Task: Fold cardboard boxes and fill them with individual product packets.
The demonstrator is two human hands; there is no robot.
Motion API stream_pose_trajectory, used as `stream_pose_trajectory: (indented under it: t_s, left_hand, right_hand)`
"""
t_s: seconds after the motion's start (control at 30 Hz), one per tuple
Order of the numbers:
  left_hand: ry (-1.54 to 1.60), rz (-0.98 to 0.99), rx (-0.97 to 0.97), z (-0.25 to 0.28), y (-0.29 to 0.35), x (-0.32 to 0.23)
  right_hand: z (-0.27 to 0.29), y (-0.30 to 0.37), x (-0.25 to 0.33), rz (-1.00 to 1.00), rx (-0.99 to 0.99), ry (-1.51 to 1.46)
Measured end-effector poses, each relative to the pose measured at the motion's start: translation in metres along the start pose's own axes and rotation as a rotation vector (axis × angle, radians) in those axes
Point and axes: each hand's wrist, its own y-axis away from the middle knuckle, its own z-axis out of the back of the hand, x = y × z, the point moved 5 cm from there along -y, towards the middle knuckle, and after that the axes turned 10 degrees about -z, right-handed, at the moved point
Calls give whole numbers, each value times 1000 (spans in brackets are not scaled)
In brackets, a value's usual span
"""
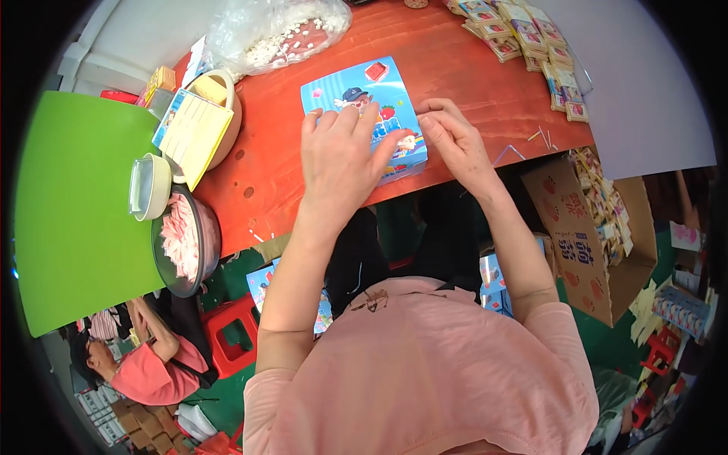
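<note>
A light blue printed cardboard box with cartoon pictures and strawberries on it sits closed near the front edge of the red table. Flat across its top lies my left hand, fingers stretched out and thumb spread toward the right. My right hand is at the box's right side, fingers bent together and thumb pressed in at the box's edge. What its fingertips touch there is partly hidden.
On the red table stand a tub with a yellow card and a dark bowl of pink strips at left. A clear bag of white bits lies behind. Stacked small packets are far right; an open carton stands below. Another person sits lower left.
</note>
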Motion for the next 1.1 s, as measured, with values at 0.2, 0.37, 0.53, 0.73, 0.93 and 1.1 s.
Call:
stream_pose_trajectory:
  t_s: [0.2, 0.37, 0.53, 0.73, 0.93, 1.1]
  left_hand:
    - [-126, -11, -14, -4, -8, -9]
    - [17, -16, 27, -21, -4, -3]
    - [-15, -72, -124, -31, 18, -13]
    - [212, -124, -568, 10, 69, -23]
    - [479, 272, -518, -6, 78, 93]
    - [639, 174, -90, -37, 71, 93]
  right_hand:
    - [-2, -29, 5, -172, -28, -82]
    - [-16, -58, 17, 195, -84, 274]
    - [-23, -53, 32, 327, -106, 970]
    - [-40, -51, 43, 318, -96, 1283]
    - [-60, -49, 62, 568, 132, 1370]
    - [-59, -48, 63, 589, 146, 1484]
